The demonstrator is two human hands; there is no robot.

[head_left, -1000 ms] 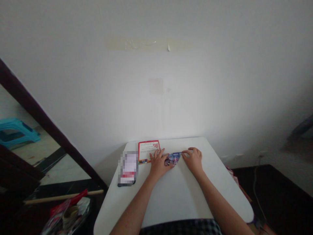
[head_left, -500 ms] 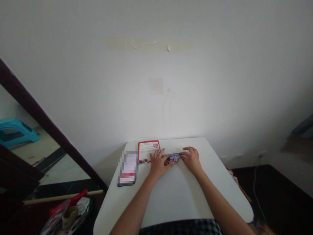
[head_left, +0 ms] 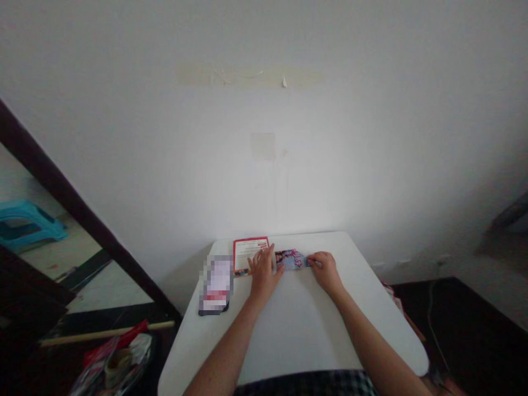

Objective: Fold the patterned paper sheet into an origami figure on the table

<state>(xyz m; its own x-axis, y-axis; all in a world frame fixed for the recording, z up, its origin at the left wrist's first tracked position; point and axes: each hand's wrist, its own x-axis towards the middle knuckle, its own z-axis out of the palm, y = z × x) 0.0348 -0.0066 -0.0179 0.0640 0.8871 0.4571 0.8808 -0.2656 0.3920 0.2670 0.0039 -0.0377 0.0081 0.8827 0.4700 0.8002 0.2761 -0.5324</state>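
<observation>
A small printed picture card, bluish with pink lettering, lies on the white table. Pinched between the thumb and fingers of my right hand is the right end of this card. My left hand rests at the card's left end, fingers spread, with the thumb at the lower left edge. Beneath the left fingers is part of a red-bordered sheet with printed text, its lower right portion hidden by the hand.
A phone with a blurred-out screen lies on the table's left side. The wall rises directly behind the table. On the floor at left sits a bin with rubbish; a mirror-like panel reflects a blue stool.
The picture card now lies flatter, showing more of its face and pink lettering. My left hand has shifted slightly left, uncovering its left part. My right fingers have closed into a tighter pinch.
</observation>
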